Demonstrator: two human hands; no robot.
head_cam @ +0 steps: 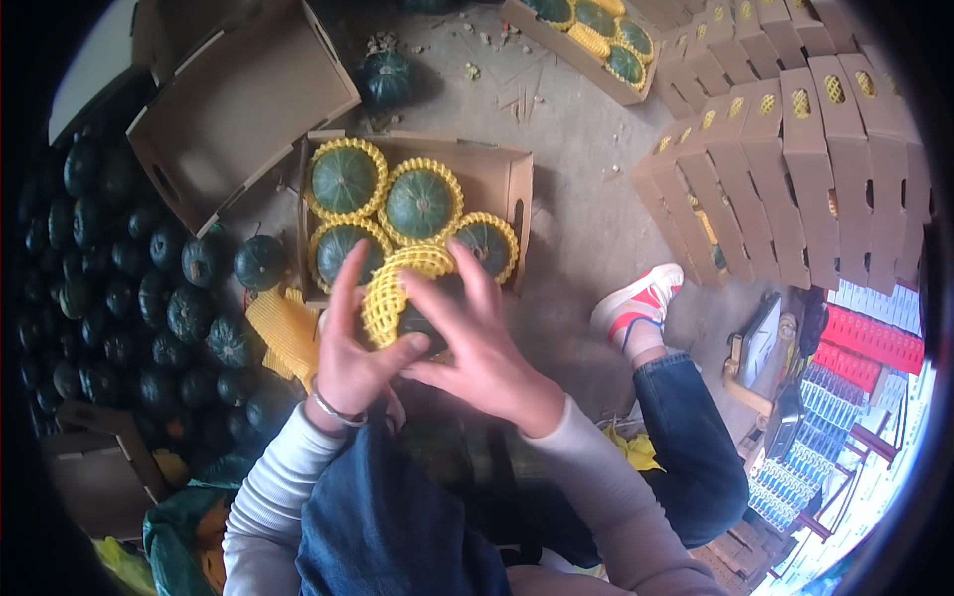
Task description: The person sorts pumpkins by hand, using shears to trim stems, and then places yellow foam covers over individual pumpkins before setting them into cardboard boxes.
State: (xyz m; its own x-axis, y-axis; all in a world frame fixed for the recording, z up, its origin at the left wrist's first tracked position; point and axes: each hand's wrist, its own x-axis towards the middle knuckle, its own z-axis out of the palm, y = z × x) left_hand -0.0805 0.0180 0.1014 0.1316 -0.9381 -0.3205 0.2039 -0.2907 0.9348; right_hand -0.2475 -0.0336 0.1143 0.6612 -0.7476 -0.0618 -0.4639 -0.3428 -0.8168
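Observation:
Between my two hands is a dark green squash (426, 316) with a yellow foam net sleeve (384, 302) partly around it. My left hand (356, 357) holds the sleeve and squash from the left, thumb across the front. My right hand (477, 350), blurred, has its fingers spread over the squash's right side. Just beyond them lies a cardboard box (484, 167) with several netted squashes, among them one at its back left (343, 179) and one in the middle (419, 203). A stack of flat yellow foam nets (287, 328) lies left of my left hand.
Loose squashes (168, 298) cover the floor at left. An open cardboard box (246, 104) stands at the back left, a filled box (581, 45) at the back. Closed cartons (775, 179) are stacked at right, near a scale (756, 346). One squash (387, 77) sits on the floor.

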